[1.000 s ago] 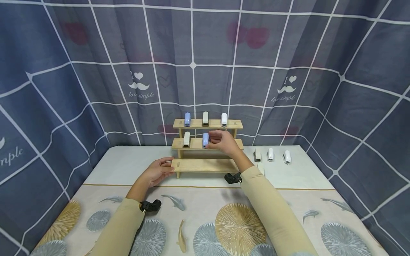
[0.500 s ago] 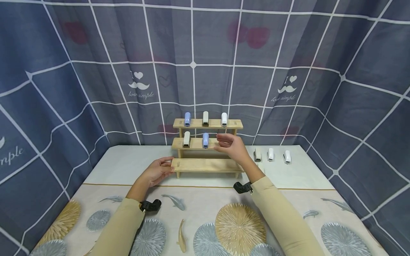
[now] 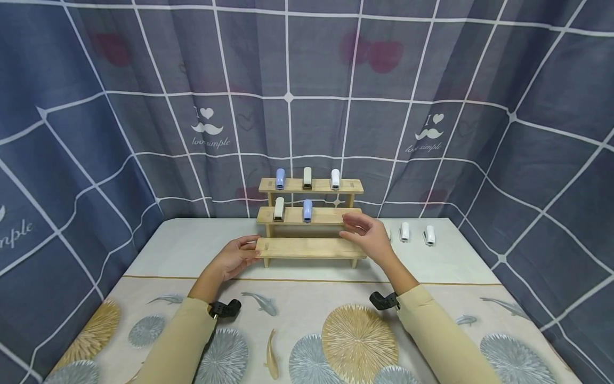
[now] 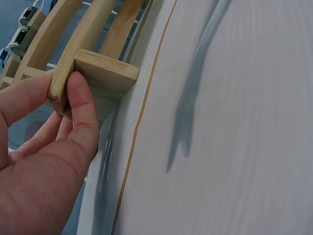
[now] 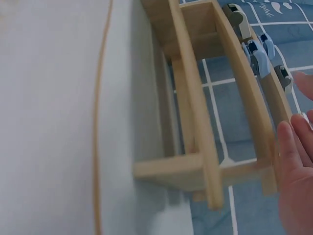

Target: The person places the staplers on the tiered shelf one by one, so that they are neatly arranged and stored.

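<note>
A three-step wooden display stand [image 3: 307, 248] is at the back of the table. My left hand [image 3: 237, 257] pinches the left end of its lowest step, thumb and fingers on either side of the board [image 4: 61, 83]. On the top step are a blue mini stapler [image 3: 280, 179], a cream one and a white one. The middle step holds a cream stapler [image 3: 279, 209] and a blue stapler [image 3: 307, 210]. My right hand [image 3: 369, 237], fingers loosely bent and holding nothing, is by the right end of the middle step.
Right of the stand, two white staplers, the nearer-in one [image 3: 405, 232] and the outer one [image 3: 429, 236], lie on the white tabletop [image 3: 455, 261]. My right hand covers most of another there. A patterned cloth [image 3: 307, 304] lies in front; a checked curtain [image 3: 316, 128] hangs behind.
My right hand has let go of the blue stapler on the middle step and moved right and toward me. My left hand has stayed on the stand.
</note>
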`<state>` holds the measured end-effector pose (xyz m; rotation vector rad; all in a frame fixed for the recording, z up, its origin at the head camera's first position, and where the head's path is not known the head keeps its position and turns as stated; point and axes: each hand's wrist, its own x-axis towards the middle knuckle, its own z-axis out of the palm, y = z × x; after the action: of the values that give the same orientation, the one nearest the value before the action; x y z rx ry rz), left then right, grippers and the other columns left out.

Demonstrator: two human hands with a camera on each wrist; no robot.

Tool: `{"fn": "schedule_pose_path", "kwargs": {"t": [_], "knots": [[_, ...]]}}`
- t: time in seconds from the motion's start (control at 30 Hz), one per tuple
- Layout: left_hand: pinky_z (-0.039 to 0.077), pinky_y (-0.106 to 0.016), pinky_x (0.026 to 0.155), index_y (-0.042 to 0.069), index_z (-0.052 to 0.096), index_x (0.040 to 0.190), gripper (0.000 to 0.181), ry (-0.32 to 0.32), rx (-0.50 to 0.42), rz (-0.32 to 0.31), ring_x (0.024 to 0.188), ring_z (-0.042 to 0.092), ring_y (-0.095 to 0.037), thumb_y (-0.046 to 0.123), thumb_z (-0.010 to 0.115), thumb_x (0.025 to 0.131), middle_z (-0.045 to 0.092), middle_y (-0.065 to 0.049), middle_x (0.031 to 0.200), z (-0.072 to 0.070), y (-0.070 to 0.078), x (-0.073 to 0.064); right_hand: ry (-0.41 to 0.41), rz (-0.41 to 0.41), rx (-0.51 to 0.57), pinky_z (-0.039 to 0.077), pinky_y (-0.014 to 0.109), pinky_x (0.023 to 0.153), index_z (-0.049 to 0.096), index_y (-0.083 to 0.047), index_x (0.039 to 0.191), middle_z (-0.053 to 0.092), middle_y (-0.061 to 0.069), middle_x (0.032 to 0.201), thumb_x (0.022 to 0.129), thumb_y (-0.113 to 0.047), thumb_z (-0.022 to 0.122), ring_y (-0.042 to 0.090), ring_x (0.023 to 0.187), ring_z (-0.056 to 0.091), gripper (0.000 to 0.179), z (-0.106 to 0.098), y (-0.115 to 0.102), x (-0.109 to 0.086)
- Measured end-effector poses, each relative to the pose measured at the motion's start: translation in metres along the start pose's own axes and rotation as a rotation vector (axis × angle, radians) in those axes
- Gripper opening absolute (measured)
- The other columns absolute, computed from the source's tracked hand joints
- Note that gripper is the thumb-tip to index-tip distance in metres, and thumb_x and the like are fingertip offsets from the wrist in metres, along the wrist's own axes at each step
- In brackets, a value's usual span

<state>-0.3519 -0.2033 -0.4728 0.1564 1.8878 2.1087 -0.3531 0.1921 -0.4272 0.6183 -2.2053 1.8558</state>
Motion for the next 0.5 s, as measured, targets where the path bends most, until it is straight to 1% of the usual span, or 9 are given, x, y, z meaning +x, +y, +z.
{"fn": "schedule_pose_path", "kwargs": {"t": [0.13, 0.27, 0.33, 0.5], "knots": [[0.061, -0.026, 0.089, -0.007, 0.028, 0.157, 0.067, 0.005, 0.007, -0.004, 0.095, 0.069, -0.01, -0.01, 0.058, 0.097, 0.065, -0.003, 0.111, 0.0, 0.001, 0.0, 0.031, -0.01, -0.012, 0.055, 0.031, 0.103, 0.066, 0.003, 0.129, 0.064, 0.024, 0.135, 0.083, -0.004, 0.084, 0.041, 0.127, 0.062, 0.051, -0.008, 0.004, -0.01], [0.061, -0.025, 0.089, -0.006, 0.03, 0.157, 0.066, 0.024, 0.02, -0.013, 0.096, 0.069, -0.01, -0.011, 0.057, 0.097, 0.065, -0.004, 0.112, 0.002, 0.001, 0.0, 0.043, -0.043, -0.025, 0.054, 0.035, 0.105, 0.066, 0.005, 0.129, 0.064, 0.026, 0.134, 0.084, -0.003, 0.083, 0.047, 0.126, 0.06, 0.049, -0.016, 0.009, -0.019], [0.061, -0.025, 0.089, -0.007, 0.03, 0.157, 0.066, 0.025, 0.025, -0.01, 0.096, 0.069, -0.01, -0.011, 0.057, 0.097, 0.065, -0.004, 0.114, 0.002, 0.001, 0.0, 0.052, -0.05, -0.028, 0.054, 0.037, 0.105, 0.066, 0.005, 0.129, 0.063, 0.027, 0.134, 0.085, -0.004, 0.082, 0.048, 0.126, 0.059, 0.048, -0.02, 0.011, -0.023], [0.061, -0.026, 0.089, -0.007, 0.03, 0.157, 0.066, 0.031, 0.026, -0.016, 0.096, 0.068, -0.01, -0.011, 0.057, 0.097, 0.065, -0.003, 0.112, 0.003, 0.001, -0.001, 0.087, -0.023, -0.046, 0.054, 0.039, 0.105, 0.066, 0.004, 0.129, 0.063, 0.028, 0.134, 0.085, -0.004, 0.082, 0.048, 0.126, 0.06, 0.048, -0.03, 0.015, -0.032]]}}
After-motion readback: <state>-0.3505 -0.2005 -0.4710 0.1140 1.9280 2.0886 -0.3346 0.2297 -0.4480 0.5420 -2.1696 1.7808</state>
